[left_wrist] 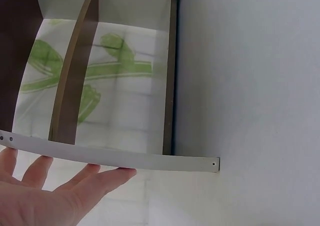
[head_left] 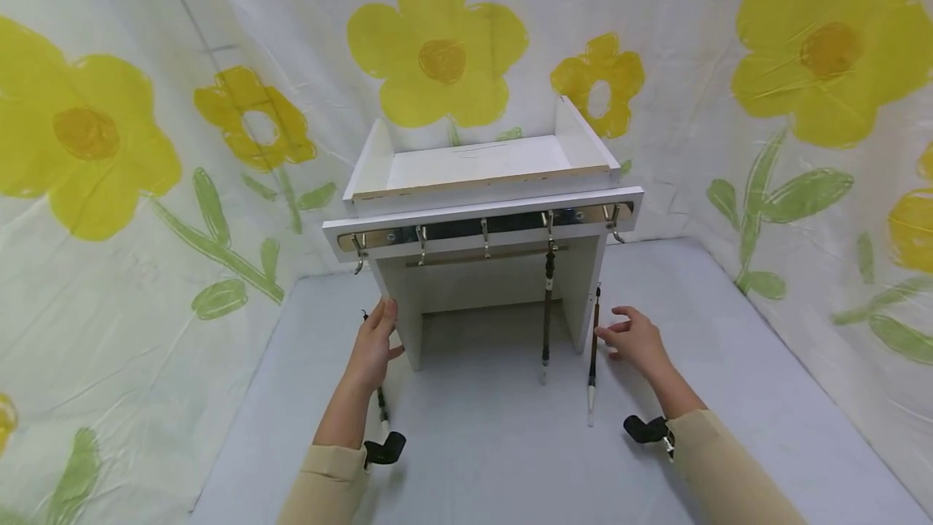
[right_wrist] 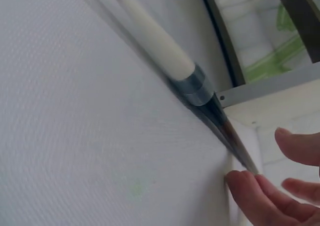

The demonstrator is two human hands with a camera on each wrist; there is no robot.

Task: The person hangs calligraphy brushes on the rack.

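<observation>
Currently touching the left panel [head_left: 404, 310] of the shelf unit [head_left: 481, 202] with spread left fingers [left_wrist: 107, 180] and, with loosely parted right fingers [right_wrist: 250, 198], a capped calligraphy brush [head_left: 592, 369] lying toward the right edge of the counter [head_left: 700, 347].

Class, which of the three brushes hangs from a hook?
The middle brush, on the fourth hook from the left; the left brush and right brush lie on the table.

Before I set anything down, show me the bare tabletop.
Bare: tabletop in front of the white rack, between left brush and right brush; also from the right grip to the flowered sheet. Crowded: the rack's sides, left grip by one brush, right grip by the other; under one hook, where a third brush hangs.
</observation>
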